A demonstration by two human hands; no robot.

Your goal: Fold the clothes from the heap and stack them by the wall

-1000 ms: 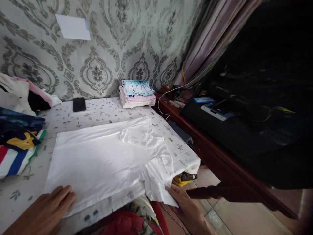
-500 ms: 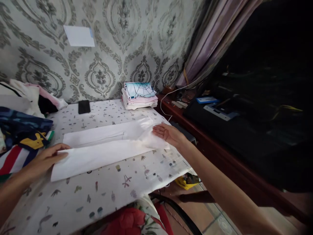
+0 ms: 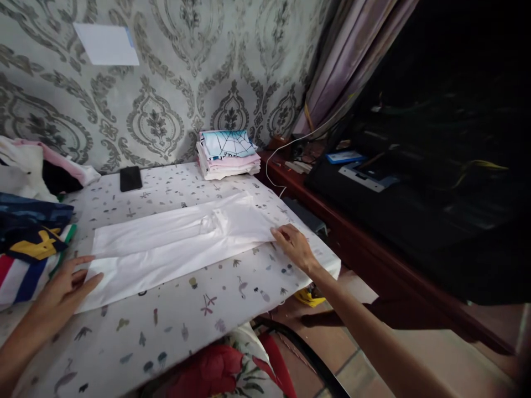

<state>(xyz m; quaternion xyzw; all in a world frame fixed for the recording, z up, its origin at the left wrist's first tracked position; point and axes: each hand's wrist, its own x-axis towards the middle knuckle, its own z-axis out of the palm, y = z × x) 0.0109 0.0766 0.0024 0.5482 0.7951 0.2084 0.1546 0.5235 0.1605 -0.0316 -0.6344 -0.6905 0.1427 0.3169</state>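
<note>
White garment, folded into a long strip, lies on the patterned tablecloth, running left to right, ridged with creases toward its right half. Left hand at the strip's left end: thumb and forefinger spread apart, tips at the fabric, other fingers curled. Right hand at the right end: fingers mostly bent, thumb close to them, tips at the edge; cannot tell whether cloth is pinched. Folded stack far side, near the wall; dark phone far left; clothes heap left.
</note>
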